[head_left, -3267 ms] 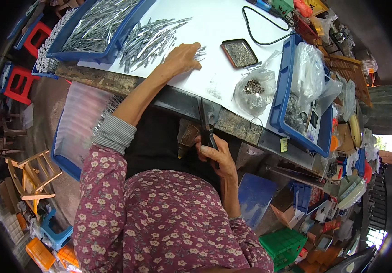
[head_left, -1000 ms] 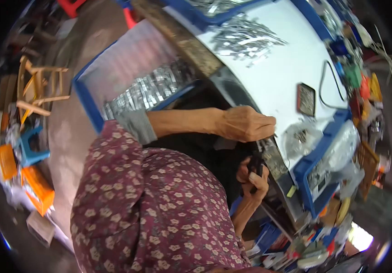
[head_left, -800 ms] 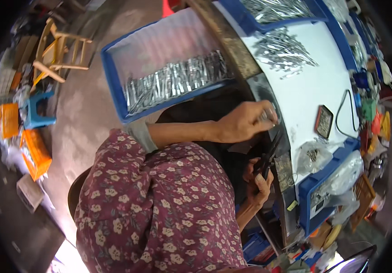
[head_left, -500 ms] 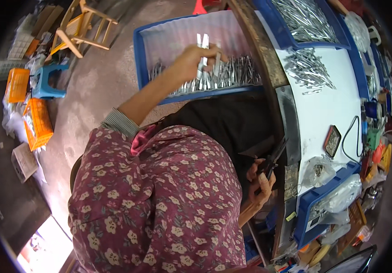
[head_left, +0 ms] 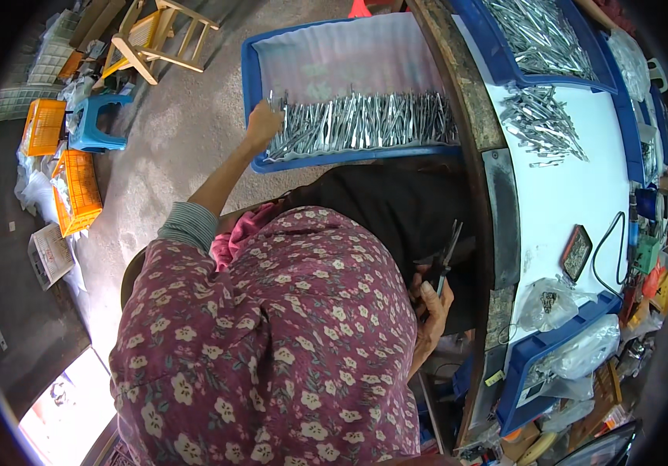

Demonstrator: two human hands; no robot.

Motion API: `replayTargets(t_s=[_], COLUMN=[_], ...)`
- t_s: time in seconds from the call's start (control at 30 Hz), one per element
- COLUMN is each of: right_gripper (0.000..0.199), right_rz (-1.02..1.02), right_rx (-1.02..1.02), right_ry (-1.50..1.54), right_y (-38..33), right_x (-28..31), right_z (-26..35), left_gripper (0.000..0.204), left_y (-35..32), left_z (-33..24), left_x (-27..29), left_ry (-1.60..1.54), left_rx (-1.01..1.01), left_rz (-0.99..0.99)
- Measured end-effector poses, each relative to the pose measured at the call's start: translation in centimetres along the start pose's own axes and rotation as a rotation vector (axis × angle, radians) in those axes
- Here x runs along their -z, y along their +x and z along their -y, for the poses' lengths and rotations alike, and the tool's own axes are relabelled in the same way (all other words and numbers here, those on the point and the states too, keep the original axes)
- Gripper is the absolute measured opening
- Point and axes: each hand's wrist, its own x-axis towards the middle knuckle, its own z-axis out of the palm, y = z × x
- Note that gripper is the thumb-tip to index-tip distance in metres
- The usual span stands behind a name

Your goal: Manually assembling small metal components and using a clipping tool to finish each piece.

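Head view: L hand (head_left: 265, 123) at L end of row of metal strips (head_left: 365, 120) in blue tray (head_left: 251, 81) — fingers curled, can't tell if gripping any. R hand (head_left: 432, 304) wrapped round dark pliers-like tool (head_left: 446, 260), tips up nr bench edge (head_left: 502, 210). Risks: L-hand nudge may topple end strips; tool tips could snag.

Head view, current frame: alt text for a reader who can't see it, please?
A person's left hand is at the left end of a row of thin metal pieces in a blue tray, while the right hand holds a slim dark hand tool. More metal pieces lie piled on the white tabletop.
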Motion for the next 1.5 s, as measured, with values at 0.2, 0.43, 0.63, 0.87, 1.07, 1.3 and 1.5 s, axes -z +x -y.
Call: replayTargets(t_s=[0.2, 0.43, 0.63, 0.87, 1.07, 1.3, 1.5], right_gripper=[0.037, 0.038, 0.038, 0.038, 0.037, 0.035, 0.03], right_rz=[-0.016, -0.041, -0.118, -0.054, -0.098, -0.102, 0.015], right_rx=[0.046, -0.018, 0.001, -0.002, 0.046, -0.012, -0.053], right_ry=[-0.01, -0.02, -0.014, -0.02, -0.033, 0.027, 0.037], right_y=[-0.1, -0.1, -0.4, 0.2, 0.1, 0.1, 0.9], right_x=[0.4, 1.0, 1.3, 1.8, 1.5, 0.8, 1.2], right_z=[-1.0, -1.3, -2.5, -2.9, -3.3, -2.5, -2.2], left_gripper=[0.03, 0.029, 0.025, 0.016, 0.017, 0.017, 0.026], left_y=[-2.8, -3.8, -4.6, -4.7, -3.7, -3.4, -1.5], left_z=[-2.3, -5.0, -5.9, -4.0, -2.5, -2.3, -2.0], left_x=[-1.5, -1.4, -0.8, -1.9, -1.9, -1.6, 0.0], left_ry=[0.668, 0.98, 1.237, 0.939, 0.992, 0.966, 0.765], left_rx=[-0.109, -0.108, -0.376, -0.371, -0.376, -0.374, -0.17], left_rz=[-0.206, -0.004, -0.041, 0.154, 0.274, 0.297, 0.137])
